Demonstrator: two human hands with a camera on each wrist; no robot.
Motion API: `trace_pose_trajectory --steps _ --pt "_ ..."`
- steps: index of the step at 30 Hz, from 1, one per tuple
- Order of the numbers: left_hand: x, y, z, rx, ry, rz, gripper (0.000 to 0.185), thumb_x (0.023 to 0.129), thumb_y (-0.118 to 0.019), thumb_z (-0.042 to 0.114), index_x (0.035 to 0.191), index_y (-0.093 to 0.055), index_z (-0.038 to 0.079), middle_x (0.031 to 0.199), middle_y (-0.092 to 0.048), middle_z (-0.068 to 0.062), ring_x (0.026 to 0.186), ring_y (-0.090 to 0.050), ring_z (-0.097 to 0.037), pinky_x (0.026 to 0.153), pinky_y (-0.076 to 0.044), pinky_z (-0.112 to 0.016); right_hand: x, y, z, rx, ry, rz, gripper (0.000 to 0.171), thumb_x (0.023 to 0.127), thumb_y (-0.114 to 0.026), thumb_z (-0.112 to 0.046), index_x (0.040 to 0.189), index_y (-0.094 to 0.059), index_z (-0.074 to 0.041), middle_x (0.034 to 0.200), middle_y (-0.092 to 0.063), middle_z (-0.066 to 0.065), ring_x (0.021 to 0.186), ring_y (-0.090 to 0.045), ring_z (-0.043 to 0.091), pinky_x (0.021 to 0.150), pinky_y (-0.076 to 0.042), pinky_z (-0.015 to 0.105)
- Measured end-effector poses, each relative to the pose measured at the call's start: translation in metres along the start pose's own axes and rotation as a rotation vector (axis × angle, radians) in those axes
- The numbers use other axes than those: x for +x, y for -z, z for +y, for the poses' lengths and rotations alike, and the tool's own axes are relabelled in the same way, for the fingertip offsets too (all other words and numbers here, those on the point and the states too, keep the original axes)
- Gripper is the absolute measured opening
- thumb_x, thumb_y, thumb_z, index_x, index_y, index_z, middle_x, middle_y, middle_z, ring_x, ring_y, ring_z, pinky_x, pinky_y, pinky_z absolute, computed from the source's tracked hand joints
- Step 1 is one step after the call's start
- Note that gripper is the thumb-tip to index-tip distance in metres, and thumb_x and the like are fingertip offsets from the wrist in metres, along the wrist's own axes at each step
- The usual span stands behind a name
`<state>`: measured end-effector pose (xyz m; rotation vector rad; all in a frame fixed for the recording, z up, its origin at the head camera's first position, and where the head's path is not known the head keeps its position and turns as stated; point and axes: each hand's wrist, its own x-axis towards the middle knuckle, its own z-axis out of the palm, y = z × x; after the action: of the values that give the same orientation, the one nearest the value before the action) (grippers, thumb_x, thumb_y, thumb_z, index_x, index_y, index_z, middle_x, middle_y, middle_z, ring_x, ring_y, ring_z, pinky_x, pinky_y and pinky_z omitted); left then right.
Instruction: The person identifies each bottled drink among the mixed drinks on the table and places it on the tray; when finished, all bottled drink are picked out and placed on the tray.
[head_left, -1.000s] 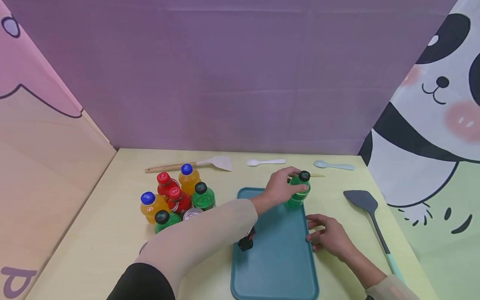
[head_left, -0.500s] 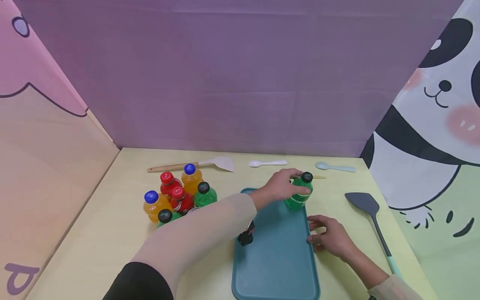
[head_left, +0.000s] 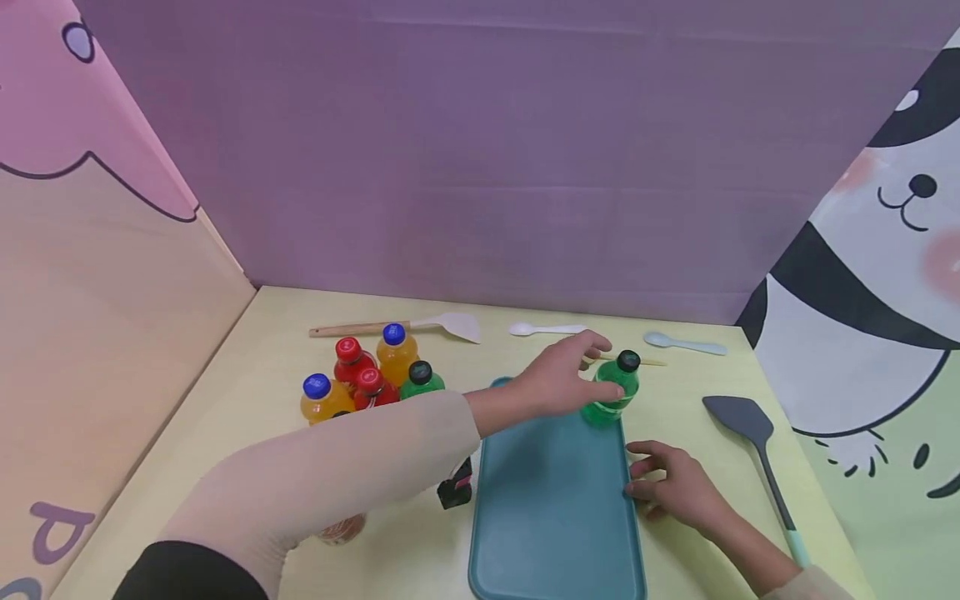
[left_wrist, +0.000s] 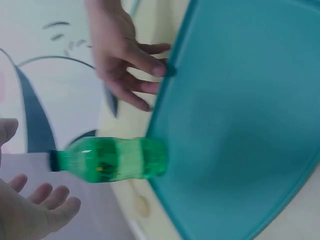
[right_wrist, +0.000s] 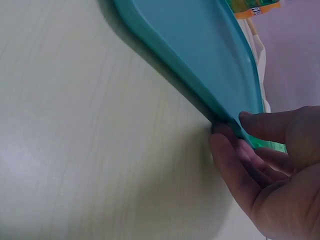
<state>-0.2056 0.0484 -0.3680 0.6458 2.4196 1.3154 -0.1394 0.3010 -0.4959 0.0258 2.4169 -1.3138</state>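
A green bottle [head_left: 615, 390] with a black cap is being left standing upright on the far right corner of a teal tray [head_left: 551, 517]. It is flanked by the left hand [head_left: 558, 379], which is being held just beside it on its left side. The fingers [left_wrist: 47, 207] of that hand are seen spread and relaxed in the left wrist view, with a clear gap between them and the bottle [left_wrist: 112, 159], so nothing is being gripped by this hand.

The right edge of the tray is being touched by the right hand [head_left: 671, 487], nearer to the person than the bottle. Its fingertips [right_wrist: 250, 120] are being laid over the rim of the tray [right_wrist: 200, 50] while the thumb is being pressed against the rim from below, so the rim is being lightly pinched.

To the left of the left hand, a cluster of orange, red and green bottles [head_left: 371, 379] is standing on the table [head_left: 225, 417]. Beyond the hands, a wooden-handled spatula [head_left: 401, 326], a white spoon [head_left: 543, 329] and a pale blue spoon [head_left: 684, 342] are lying. A dark spatula [head_left: 750, 437] is lying to the right of the right hand.
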Motion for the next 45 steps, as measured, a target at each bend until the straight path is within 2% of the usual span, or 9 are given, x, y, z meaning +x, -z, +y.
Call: trace_pose_trajectory --steps 5,9,17,22,28,32,38,43,45 --pt "-0.023 0.034 0.011 -0.011 -0.063 -0.023 0.062 0.095 -0.074 0.034 0.149 -0.047 0.019 0.145 -0.055 -0.001 0.134 -0.055 -0.022 0.104 -0.052 -0.037 -0.003 0.004 0.0 0.019 0.012 -0.043 0.072 0.083 -0.083 -0.005 0.144 -0.048 0.008 0.104 -0.068 0.015 0.072 -0.071 0.026 0.057 -0.062 0.043" --pt "-0.041 0.066 0.008 0.017 -0.106 -0.022 0.062 0.095 -0.074 0.032 0.15 -0.046 0.019 0.144 -0.056 -0.001 0.132 -0.056 -0.021 0.11 -0.048 -0.043 -0.003 0.003 0.002 0.038 0.011 -0.049 0.074 0.081 -0.083 -0.002 0.145 -0.047 0.007 0.104 -0.067 0.016 0.071 -0.071 0.026 0.056 -0.061 0.044" --pt "-0.08 0.125 -0.019 0.1 -0.127 0.023 0.064 0.095 -0.075 0.031 0.151 -0.046 0.017 0.146 -0.055 -0.001 0.134 -0.055 -0.022 0.113 -0.045 -0.051 -0.003 0.0 0.003 0.059 -0.027 -0.032 0.072 0.082 -0.079 0.004 0.147 -0.047 0.004 0.104 -0.066 0.015 0.073 -0.071 0.026 0.057 -0.061 0.044" --pt "-0.104 0.152 -0.045 0.137 -0.091 0.098 0.058 0.095 -0.075 0.03 0.146 -0.051 0.019 0.145 -0.057 -0.001 0.135 -0.055 -0.025 0.113 -0.045 -0.051 -0.004 -0.001 0.002 0.066 -0.036 -0.029 0.072 0.082 -0.079 0.004 0.147 -0.047 0.003 0.104 -0.066 0.015 0.074 -0.072 0.026 0.057 -0.062 0.043" --pt "-0.129 0.17 -0.079 0.176 0.002 0.212 0.047 0.097 -0.072 0.032 0.139 -0.057 0.018 0.138 -0.061 -0.005 0.132 -0.057 -0.03 0.107 -0.051 -0.053 -0.004 -0.001 0.001 0.047 -0.039 -0.014 0.071 0.082 -0.079 0.005 0.146 -0.048 0.003 0.104 -0.066 0.015 0.073 -0.072 0.026 0.058 -0.062 0.043" --pt "-0.147 0.182 -0.097 0.184 0.031 0.255 0.048 0.098 -0.071 0.033 0.139 -0.055 0.013 0.139 -0.061 -0.009 0.133 -0.055 -0.033 0.108 -0.048 -0.058 -0.004 -0.001 0.003 0.05 -0.049 -0.016 0.07 0.083 -0.078 0.005 0.146 -0.048 0.002 0.104 -0.066 0.015 0.074 -0.072 0.027 0.059 -0.062 0.043" --pt "-0.174 0.193 -0.122 0.167 0.074 0.254 0.06 0.097 -0.072 0.029 0.146 -0.045 0.01 0.148 -0.05 -0.015 0.138 -0.047 -0.043 0.109 -0.041 -0.067 -0.004 -0.003 0.005 0.055 -0.071 -0.014 0.07 0.083 -0.078 0.004 0.146 -0.049 0.002 0.104 -0.066 0.013 0.074 -0.072 0.026 0.06 -0.062 0.043" --pt "-0.189 0.192 -0.141 0.124 0.117 0.229 0.071 0.096 -0.073 0.03 0.154 -0.036 0.009 0.156 -0.041 -0.02 0.142 -0.04 -0.049 0.11 -0.038 -0.071 -0.004 -0.003 0.006 0.067 -0.057 -0.02 0.07 0.083 -0.078 0.003 0.147 -0.048 0.002 0.104 -0.066 0.015 0.075 -0.072 0.027 0.061 -0.062 0.044" --pt "-0.193 0.19 -0.149 0.103 0.138 0.209 0.074 0.097 -0.072 0.03 0.156 -0.033 0.008 0.158 -0.037 -0.022 0.142 -0.038 -0.052 0.108 -0.041 -0.07 -0.004 -0.002 0.006 0.07 -0.055 -0.021 0.071 0.083 -0.079 0.003 0.147 -0.048 0.002 0.105 -0.066 0.015 0.075 -0.072 0.027 0.06 -0.062 0.044"
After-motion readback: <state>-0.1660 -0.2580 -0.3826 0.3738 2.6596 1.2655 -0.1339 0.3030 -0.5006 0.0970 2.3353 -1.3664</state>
